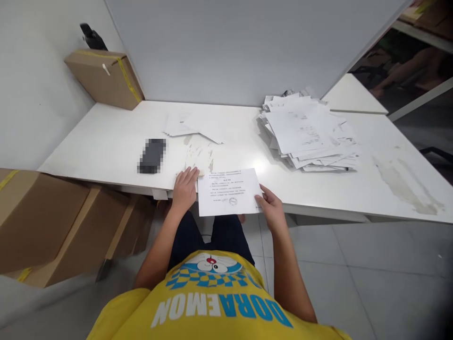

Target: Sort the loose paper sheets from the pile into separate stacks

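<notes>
- The printed sheet (pixel 228 193) lay face up at the front edge of the desk (pixel 116 141), directly before me; its near side extended past the edge, above my lap. Lines of small print and a round stamp were visible on it.
- My right hand (pixel 271 205) grasped the sheet by its right side, thumb on the upper face.
- My left hand (pixel 186 189) was at the desk edge, just beside the sheet's left side, fingers over a small pale block (pixel 201 173). Cannot tell whether the fingers gripped the block or merely rested on it.
- Container 1: a cardboard box (pixel 102 78) with yellow tape, tilted in the far left corner of the desk, its faces closed; contents hidden. A black object (pixel 92 38) showed above its rear edge.
- Containers 2 onward: several cardboard cartons (pixel 42 217) beside the desk at my left, below its top, some bearing yellow tape. Contents could not be seen.
- Loose papers: an untidy pile (pixel 304 130) stood at the right rear; a few thin sheets (pixel 193 125) lay left of it, well apart.
- A dark, pixelated rectangle (pixel 153 156) lay left of those sheets, nearer me.
</notes>
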The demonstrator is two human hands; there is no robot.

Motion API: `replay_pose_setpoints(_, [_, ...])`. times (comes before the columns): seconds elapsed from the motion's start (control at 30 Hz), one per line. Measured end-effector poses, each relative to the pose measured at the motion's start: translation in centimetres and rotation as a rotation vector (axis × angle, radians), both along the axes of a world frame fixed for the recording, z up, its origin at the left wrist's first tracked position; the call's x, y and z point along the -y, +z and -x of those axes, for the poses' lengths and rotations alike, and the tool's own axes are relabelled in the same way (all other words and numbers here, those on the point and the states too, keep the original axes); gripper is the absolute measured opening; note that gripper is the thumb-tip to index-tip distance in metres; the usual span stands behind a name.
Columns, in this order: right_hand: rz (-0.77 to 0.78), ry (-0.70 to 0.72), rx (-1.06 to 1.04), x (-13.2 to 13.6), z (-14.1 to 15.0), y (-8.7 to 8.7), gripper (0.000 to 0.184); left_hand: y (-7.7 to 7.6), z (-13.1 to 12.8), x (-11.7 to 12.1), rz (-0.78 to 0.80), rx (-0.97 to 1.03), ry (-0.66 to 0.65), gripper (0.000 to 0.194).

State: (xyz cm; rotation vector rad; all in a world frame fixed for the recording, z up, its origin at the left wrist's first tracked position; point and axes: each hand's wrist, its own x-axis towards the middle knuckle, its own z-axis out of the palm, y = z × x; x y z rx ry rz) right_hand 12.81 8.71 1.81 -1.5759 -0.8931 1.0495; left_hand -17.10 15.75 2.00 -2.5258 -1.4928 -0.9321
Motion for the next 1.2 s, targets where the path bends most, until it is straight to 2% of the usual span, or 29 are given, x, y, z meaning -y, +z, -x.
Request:
replay_pose_setpoints(0.17, [-0.008, -0.013, -0.014, -0.3, -0.1, -0.2, 0.069, -0.5, 0.5, -0.9, -0.047, 0.058, -0.054, 0.053])
replay_pose_setpoints(0.4, [-0.022, -0.007, -0.090, -0.3, -0.4, -0.4, 0.072, -1.5, 0.2, -1.1, -0.049, 0.054, -0.036, 0.055])
replay_pose_setpoints(0.7, [-0.063, 0.043, -0.104, 0.0, -0.5, 0.0, 0.063, -2.2, 0.0, -1.5, -0.103, 0.105, -0.007, 0.052])
replay_pose_setpoints(0.8, [-0.091, -0.046, -0.060, 0.2, -1.3, 0.1, 0.057, -2.4, -0.1, -1.4, -0.086, 0.110, 0.000, 0.053])
replay_pose_setpoints(0.87, [-0.159, -0.178, -0.023, -0.3, -2.6, 0.2, 0.054, -2.5, 0.0, -1.5, -0.097, 0.108, 0.001, 0.053])
replay_pose_setpoints(0.93, [-0.270, -0.350, 0.013, -1.6, -4.6, 0.5, 0.051, -2.6, 0.0, -1.5, -0.122, 0.101, -0.003, 0.054])
replay_pose_setpoints(1.03, [-0.398, -0.589, 0.037, -4.9, -8.3, 1.6, 0.044, -2.6, 0.1, -1.6, -0.150, 0.092, -0.005, 0.054])
replay_pose_setpoints(1.1, [-0.406, -0.646, 0.034, -7.8, -10.6, 2.6, 0.040, -2.6, 0.1, -1.7, -0.152, 0.096, -0.004, 0.054])
replay_pose_setpoints(1.2, [-0.315, -0.639, 0.053, -12.3, -13.1, 4.1, 0.037, -2.6, 0.1, -1.6, -0.123, 0.106, -0.002, 0.052])
